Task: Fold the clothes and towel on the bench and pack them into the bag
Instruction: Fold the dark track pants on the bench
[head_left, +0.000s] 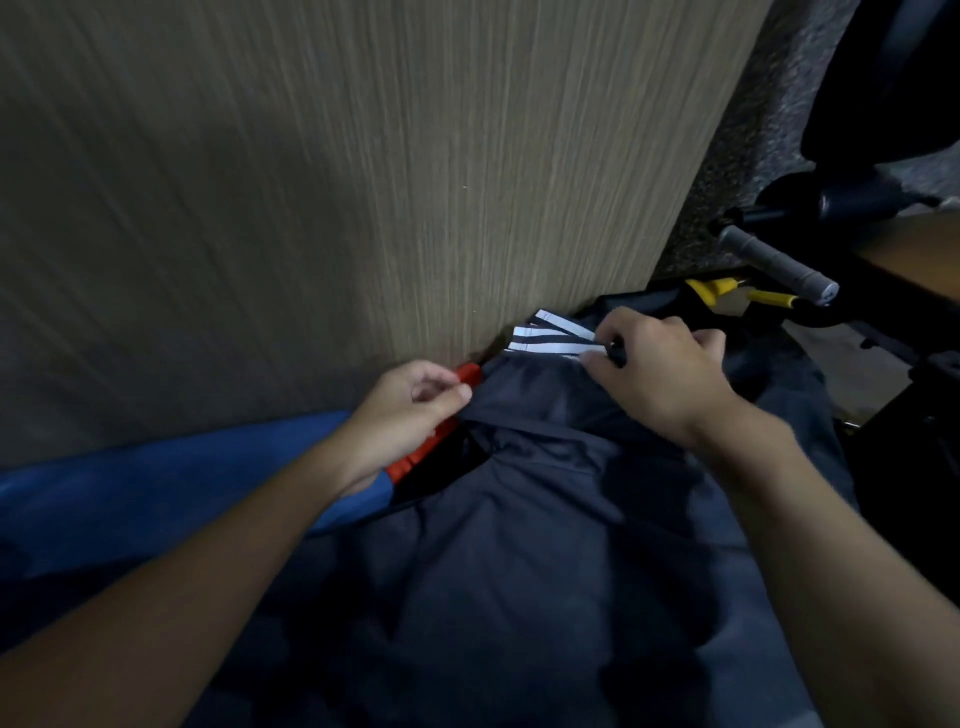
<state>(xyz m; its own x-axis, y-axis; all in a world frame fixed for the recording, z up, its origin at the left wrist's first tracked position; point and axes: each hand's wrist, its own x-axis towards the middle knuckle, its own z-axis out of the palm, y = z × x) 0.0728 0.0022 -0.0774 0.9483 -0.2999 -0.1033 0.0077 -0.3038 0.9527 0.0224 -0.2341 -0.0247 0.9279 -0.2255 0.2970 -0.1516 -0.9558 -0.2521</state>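
Nearest the camera, dark navy bag (519, 545) fills the lower frame, creased. Left grip (410, 410) pinches red trim (467, 373) at the bag's mouth; right grip (660, 374) pinches a small dark tab (616, 353) on the opposite side. Striped cloth (550, 338) sits folded in the opening between them. Blue fabric (156, 483) lies at left. Beyond, wood-grain bench (311, 182), dimly lit; speckled floor (753, 130) and grey handle (774, 262) far right.

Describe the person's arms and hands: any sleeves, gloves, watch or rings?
Both are bare. The left forearm and right forearm show no sleeve up to the picture's edge. The left hand and right hand wear no gloves, and no watch, bracelet or ring shows on the visible sides.
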